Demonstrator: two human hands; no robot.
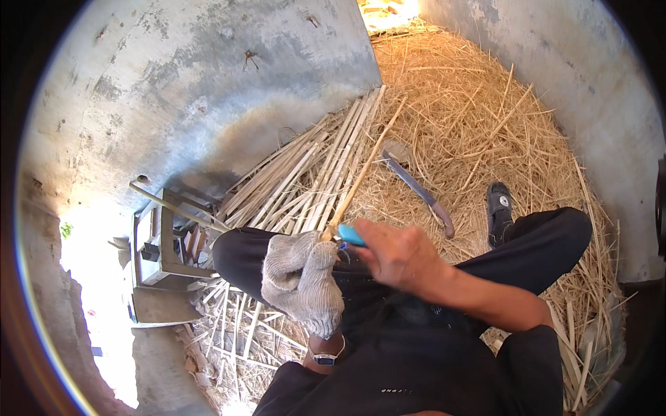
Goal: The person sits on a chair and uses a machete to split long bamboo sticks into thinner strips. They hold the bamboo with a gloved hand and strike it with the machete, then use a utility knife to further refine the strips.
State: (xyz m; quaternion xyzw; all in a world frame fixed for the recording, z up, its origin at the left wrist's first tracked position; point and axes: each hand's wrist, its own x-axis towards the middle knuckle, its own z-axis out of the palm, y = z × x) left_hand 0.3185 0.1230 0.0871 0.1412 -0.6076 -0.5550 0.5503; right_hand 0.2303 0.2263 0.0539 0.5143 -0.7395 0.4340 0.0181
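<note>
As we list them, 2 hands meet above the lap, both closed. Left hand (pixel 302 281), in a grey knitted glove: fingers curled around the near end of a long, thin, tan wooden stick (pixel 372 158), which we find slanting away from the glove, up and to the right, above the floor litter. Just below the glove, 1 silver-cased wristwatch (pixel 324 360) with a dark face. Right hand (pixel 406 258), bare: pinching the turquoise handle (pixel 351 235) of a small tool, just beside the glove and the stick; its working end is too small for us to make out.

Beyond the knees we enter 1 fanned stack of pale, split wooden strips (pixel 312 166) near a grey, stained wall (pixel 201 90); 1 long knife with a grey metal blade and brown handle (pixel 411 183), lying right of the stick, apart from both hands; golden, straw-like litter (pixel 465 111), spread widely; 1 black shoe with a round white patch (pixel 497 215). At left, 1 low, worn wooden frame (pixel 168 239).
</note>
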